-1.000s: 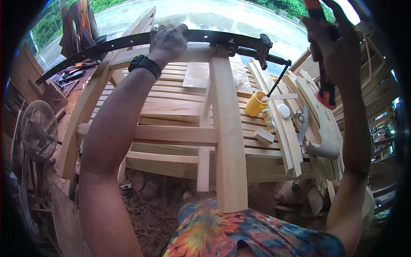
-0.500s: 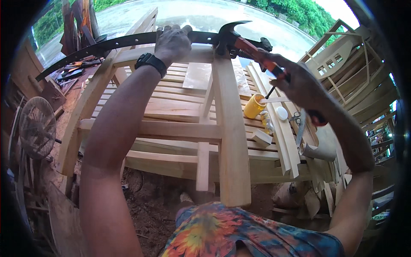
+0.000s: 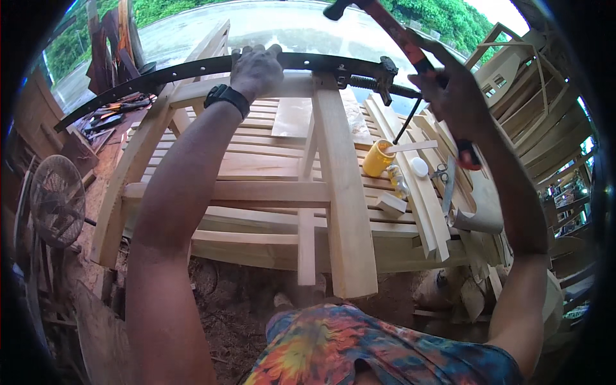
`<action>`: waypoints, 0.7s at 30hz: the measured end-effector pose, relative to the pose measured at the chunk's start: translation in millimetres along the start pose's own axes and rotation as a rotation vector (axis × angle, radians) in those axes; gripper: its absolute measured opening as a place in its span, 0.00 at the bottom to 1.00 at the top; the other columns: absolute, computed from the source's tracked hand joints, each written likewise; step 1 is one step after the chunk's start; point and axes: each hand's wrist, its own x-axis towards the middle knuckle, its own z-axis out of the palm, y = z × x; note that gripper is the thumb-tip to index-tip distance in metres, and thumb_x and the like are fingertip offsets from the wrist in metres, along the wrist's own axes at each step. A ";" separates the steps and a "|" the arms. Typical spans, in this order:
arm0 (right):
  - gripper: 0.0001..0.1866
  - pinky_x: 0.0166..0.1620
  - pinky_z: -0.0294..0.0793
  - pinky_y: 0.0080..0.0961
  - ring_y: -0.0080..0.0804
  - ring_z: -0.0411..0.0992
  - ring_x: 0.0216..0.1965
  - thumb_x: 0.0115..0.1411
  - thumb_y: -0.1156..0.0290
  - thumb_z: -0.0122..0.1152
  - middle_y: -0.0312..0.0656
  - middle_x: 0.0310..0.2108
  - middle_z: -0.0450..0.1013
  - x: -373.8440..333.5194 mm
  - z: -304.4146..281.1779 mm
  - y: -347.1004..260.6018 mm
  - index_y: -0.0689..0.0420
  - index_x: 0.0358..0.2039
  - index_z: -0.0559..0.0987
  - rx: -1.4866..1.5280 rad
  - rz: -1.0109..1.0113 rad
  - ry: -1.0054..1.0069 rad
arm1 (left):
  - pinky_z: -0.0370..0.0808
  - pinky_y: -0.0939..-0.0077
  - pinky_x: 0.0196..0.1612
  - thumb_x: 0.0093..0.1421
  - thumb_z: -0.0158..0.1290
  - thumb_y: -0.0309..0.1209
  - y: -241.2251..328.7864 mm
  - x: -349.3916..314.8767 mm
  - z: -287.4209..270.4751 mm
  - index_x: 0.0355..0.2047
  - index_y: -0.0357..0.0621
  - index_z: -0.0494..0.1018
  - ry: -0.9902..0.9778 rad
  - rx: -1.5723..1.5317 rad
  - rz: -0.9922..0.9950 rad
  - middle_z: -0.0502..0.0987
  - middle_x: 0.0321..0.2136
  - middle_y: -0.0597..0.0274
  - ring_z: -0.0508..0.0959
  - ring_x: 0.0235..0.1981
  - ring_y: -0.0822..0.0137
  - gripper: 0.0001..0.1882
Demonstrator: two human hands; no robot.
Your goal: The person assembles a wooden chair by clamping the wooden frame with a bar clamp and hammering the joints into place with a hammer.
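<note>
A pale wooden frame with thick posts and crossrails stands before me. Along its far top rail runs a long black bar clamp with holes in its bar, its screw and jaw at the right post. My left hand, with a dark watch at the wrist, rests over the bar, its fingers curled around the far side. Raised above the frame's right side, my right hand grips the orange-and-black handle of a claw hammer. The hammer's head is partly cut off at the top edge, apart from the wood.
On the slatted wooden surface stand an open yellow jar with a flat stick across it and a white lid. Scissors and long wood strips lie at right. A round fan stands left.
My right hand has lifted the hammer up, away from the top of the right post. The left hand stays on the bar clamp.
</note>
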 end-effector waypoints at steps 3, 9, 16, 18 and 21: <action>0.30 0.34 0.71 0.32 0.27 0.70 0.24 0.60 0.70 0.63 0.40 0.24 0.73 -18.8 12.0 2.0 0.42 0.62 0.68 -0.150 -0.002 -0.353 | 0.61 0.51 0.57 0.64 0.46 0.46 0.7 -0.2 1.6 0.53 0.54 0.70 -0.007 0.004 0.012 0.74 0.49 0.51 0.72 0.54 0.49 0.20; 0.29 0.20 0.66 0.20 0.18 0.66 0.16 0.62 0.70 0.60 0.36 0.20 0.71 -81.2 25.4 12.3 0.56 0.63 0.65 0.317 0.531 -0.271 | 0.60 0.50 0.58 0.64 0.46 0.52 -3.6 -8.8 -6.3 0.55 0.51 0.69 -0.077 0.022 0.015 0.74 0.49 0.47 0.72 0.54 0.48 0.25; 0.24 0.26 0.71 0.23 0.21 0.69 0.23 0.54 0.64 0.68 0.34 0.23 0.71 -233.0 185.2 77.2 0.60 0.48 0.75 0.705 0.906 -0.284 | 0.65 0.53 0.54 0.62 0.48 0.57 1.6 -3.2 -2.5 0.47 0.46 0.73 -0.001 -0.025 0.087 0.77 0.43 0.50 0.74 0.49 0.48 0.28; 0.21 0.19 0.69 0.18 0.17 0.68 0.17 0.53 0.65 0.71 0.31 0.20 0.69 -248.0 232.6 99.5 0.59 0.45 0.75 0.942 0.969 -0.297 | 0.71 0.56 0.48 0.58 0.51 0.62 2.8 -0.5 -12.7 0.44 0.42 0.75 -0.024 0.014 0.092 0.79 0.39 0.47 0.77 0.44 0.46 0.33; 0.21 0.25 0.73 0.23 0.22 0.71 0.20 0.54 0.64 0.69 0.36 0.22 0.74 -256.4 269.6 147.3 0.60 0.46 0.77 0.919 0.972 -0.391 | 0.74 0.63 0.46 0.53 0.55 0.64 16.1 24.6 -34.8 0.46 0.32 0.74 -0.382 -0.141 -0.024 0.80 0.39 0.43 0.79 0.43 0.51 0.42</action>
